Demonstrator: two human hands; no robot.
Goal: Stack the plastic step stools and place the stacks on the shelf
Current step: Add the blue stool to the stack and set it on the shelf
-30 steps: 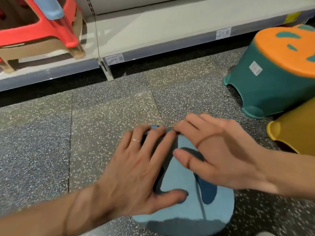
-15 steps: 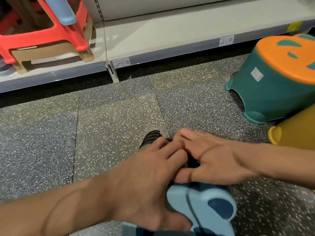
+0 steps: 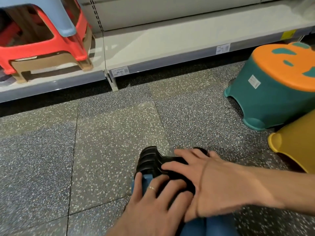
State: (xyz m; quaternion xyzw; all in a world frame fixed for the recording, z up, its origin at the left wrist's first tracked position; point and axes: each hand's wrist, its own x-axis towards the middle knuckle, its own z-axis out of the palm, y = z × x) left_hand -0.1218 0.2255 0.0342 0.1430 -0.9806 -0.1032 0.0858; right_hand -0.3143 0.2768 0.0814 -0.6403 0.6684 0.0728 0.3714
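A blue step stool is tipped up on the floor at the bottom centre, its black ribbed non-slip part facing me. My left hand grips its near edge, fingers curled over the blue plastic. My right hand reaches in from the right and clasps the black part, overlapping my left fingers. Most of the stool is hidden under my hands. A teal stool with an orange top stands upright on the floor at the right. In front of it a yellow stool is partly cut off by the frame.
The low white shelf runs across the top, with price tags on its front rail. At its left end stands a nested stack of pale blue, red and tan stools. Speckled floor tiles stretch between me and the shelf.
The blue stool has been tipped from flat, top up, onto its side, so its black ribbed part now shows. Both hands shifted from its top to grip it.
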